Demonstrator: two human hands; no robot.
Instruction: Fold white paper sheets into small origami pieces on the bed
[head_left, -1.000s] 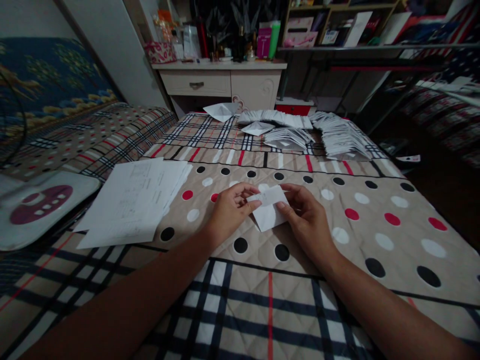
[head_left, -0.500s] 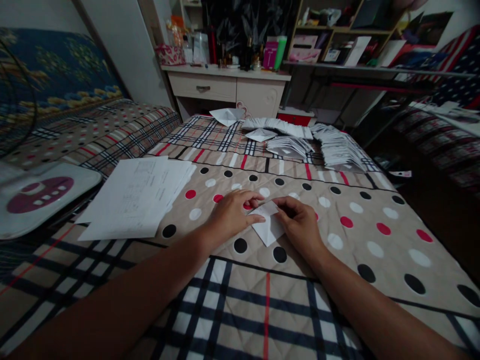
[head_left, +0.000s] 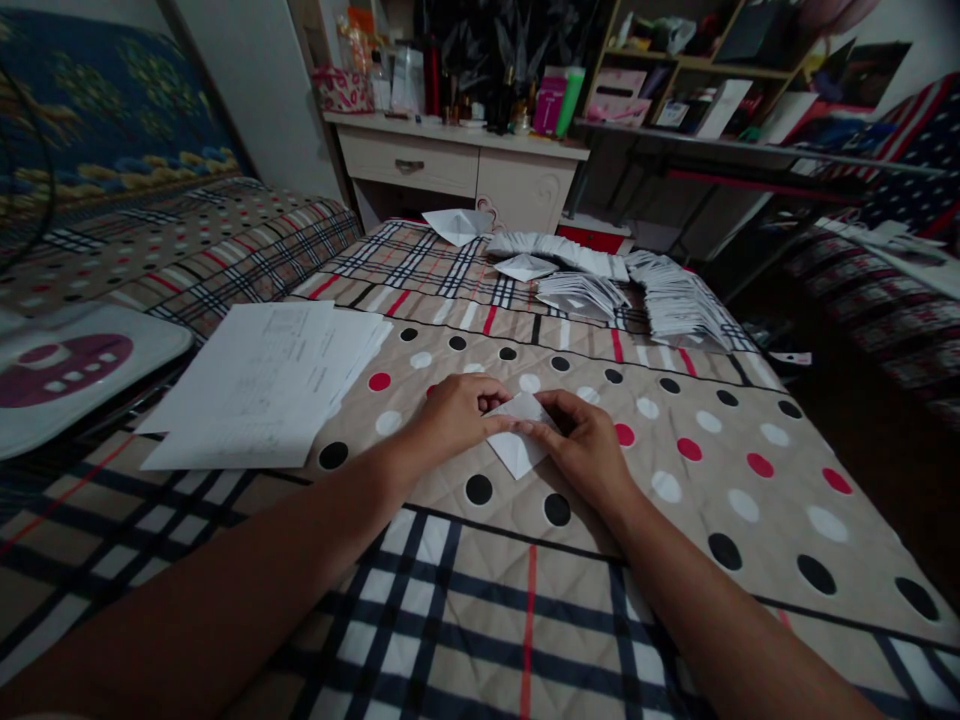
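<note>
A small folded piece of white paper point(head_left: 516, 452) lies on the dotted quilt point(head_left: 697, 470) in front of me. My left hand point(head_left: 454, 413) presses on its left upper edge with curled fingers. My right hand point(head_left: 581, 444) pinches and presses its right side, fingertips meeting the left hand's at the paper's top. Both hands rest on the bed surface.
A stack of white printed sheets point(head_left: 262, 380) lies to the left. Piles of folded white papers point(head_left: 600, 280) sit at the far end of the bed. A white cushion with a maroon mark point(head_left: 67, 370) is at far left. A dresser point(head_left: 457, 170) and shelves stand behind.
The paper was lowered from just above the quilt onto it. Both hands closed in over it and now press it flat, covering more of it.
</note>
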